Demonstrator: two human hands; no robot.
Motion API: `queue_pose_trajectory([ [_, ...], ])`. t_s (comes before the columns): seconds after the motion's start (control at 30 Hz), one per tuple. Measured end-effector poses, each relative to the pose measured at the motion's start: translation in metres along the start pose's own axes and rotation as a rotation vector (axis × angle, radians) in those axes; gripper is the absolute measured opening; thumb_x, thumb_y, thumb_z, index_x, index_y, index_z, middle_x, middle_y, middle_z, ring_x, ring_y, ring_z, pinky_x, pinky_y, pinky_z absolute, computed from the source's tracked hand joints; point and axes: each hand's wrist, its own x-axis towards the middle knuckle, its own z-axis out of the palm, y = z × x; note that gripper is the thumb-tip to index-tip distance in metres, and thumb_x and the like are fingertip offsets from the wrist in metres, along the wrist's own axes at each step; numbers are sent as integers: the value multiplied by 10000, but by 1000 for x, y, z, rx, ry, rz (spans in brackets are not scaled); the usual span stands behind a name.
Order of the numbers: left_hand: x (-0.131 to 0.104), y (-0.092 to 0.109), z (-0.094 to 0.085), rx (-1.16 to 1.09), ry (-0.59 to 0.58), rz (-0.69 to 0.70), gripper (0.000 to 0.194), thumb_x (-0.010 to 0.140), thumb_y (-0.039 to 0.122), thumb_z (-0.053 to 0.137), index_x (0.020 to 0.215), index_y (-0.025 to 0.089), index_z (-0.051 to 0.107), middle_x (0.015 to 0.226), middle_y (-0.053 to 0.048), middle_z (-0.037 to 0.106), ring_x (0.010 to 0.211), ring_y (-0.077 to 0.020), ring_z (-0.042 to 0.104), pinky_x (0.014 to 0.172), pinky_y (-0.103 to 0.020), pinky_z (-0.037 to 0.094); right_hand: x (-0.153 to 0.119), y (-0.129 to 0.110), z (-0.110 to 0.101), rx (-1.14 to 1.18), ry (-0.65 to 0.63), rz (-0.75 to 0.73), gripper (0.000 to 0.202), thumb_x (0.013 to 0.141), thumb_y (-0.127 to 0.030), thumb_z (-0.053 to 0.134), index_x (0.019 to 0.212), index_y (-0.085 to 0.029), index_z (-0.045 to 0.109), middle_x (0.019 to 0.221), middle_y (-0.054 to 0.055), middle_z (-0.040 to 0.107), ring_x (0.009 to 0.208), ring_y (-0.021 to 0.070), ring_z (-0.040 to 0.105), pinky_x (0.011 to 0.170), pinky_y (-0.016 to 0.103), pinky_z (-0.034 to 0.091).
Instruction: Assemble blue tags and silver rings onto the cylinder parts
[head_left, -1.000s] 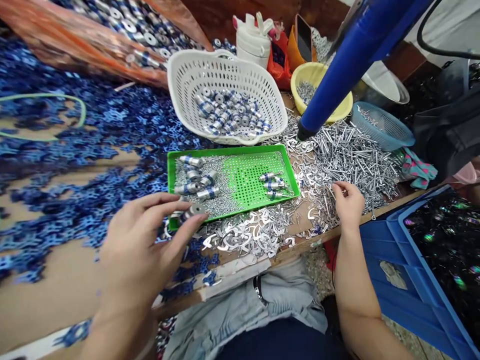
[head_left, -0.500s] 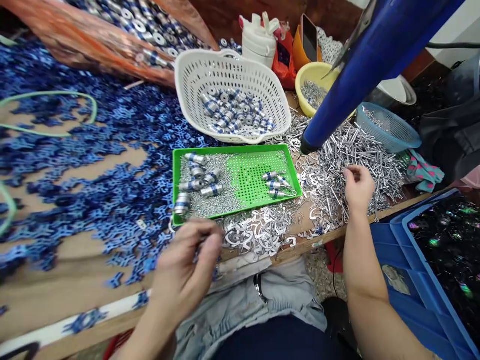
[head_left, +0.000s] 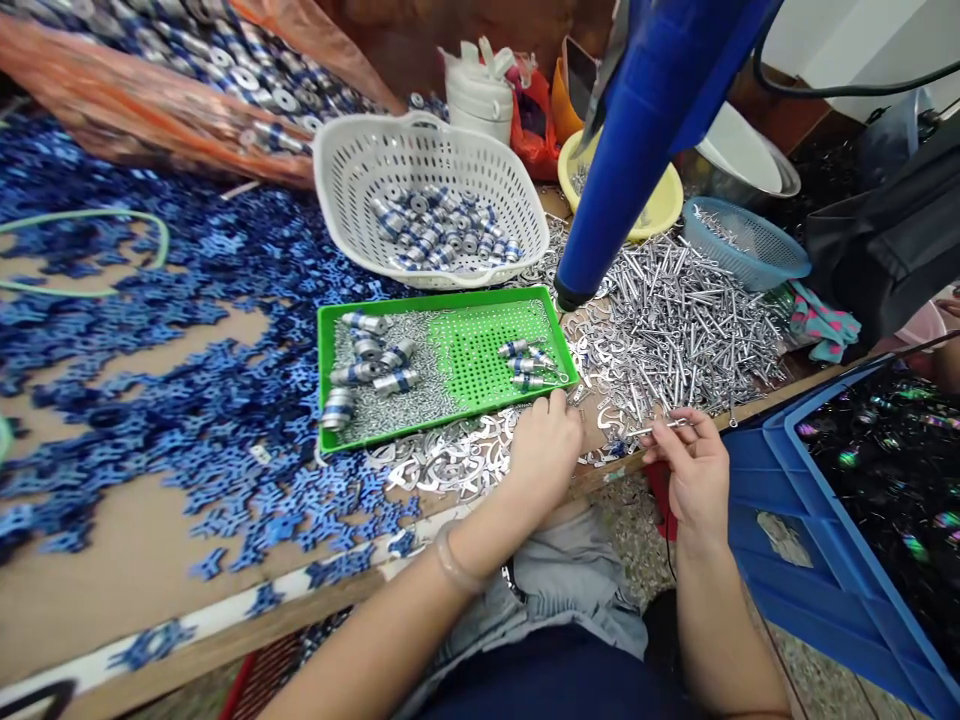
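My right hand pinches a thin silver metal pin between thumb and fingers, just in front of a heap of similar pins. My left hand is by the front right corner of the green tray, over a pile of flat silver hook-shaped pieces. Its fingers are curled with the tips turned away, so anything in them is hidden. Inside the tray, silver cylinders with blue bands lie among tiny metal bits on the left. A few slimmer banded cylinders lie at the right end.
Behind the tray stands a white basket of banded cylinders. A blue tube slants down over the table. Blue three-armed pieces cover the left side. A yellow bowl, a light-blue basket and a blue crate are at right.
My left hand has moved right, from the tray's front left to its front right corner. My right hand has drawn back toward me from the pin heap, a pin now visible in it.
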Motion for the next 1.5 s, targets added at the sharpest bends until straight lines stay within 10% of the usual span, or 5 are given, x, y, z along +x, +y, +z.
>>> queue_pose_trajectory([
  [0.47,-64,-12,-29,-183,524,354,64,829,148,555,892,154,560,811,-52,668,703,-166,590,665,-278,461,-39,-3,30,-164,-575,57,192,833,-380,525,832,-193,569,622,-38,449,557,93,398,510,213,312],
  [0.8,-93,-13,-32,-539,413,394,139,866,134,377,811,175,497,702,-38,544,642,-148,496,580,-253,421,-59,-14,37,32,-870,108,324,837,-443,515,640,-185,504,557,-44,387,487,81,312,474,228,255],
  [0.97,-98,-13,-21,-1154,182,-125,337,903,308,303,586,202,346,540,33,338,496,-113,350,471,-241,310,-48,-4,43,-544,-453,-436,221,878,-318,461,740,-193,579,679,15,542,658,136,489,630,258,366],
  [1.13,-102,-22,-24,-1321,60,-323,409,881,408,334,533,194,357,508,43,332,494,-106,339,502,-247,297,-24,16,38,-939,-270,-420,289,848,-322,479,1064,-150,566,894,107,621,817,229,568,753,367,434],
  [1.5,-117,-27,-37,-1597,-96,-259,323,806,501,529,853,182,527,646,37,417,589,-107,380,574,-246,311,-94,-45,67,205,-532,-400,235,855,-176,555,1052,-303,571,952,-27,693,875,123,658,756,255,550],
])
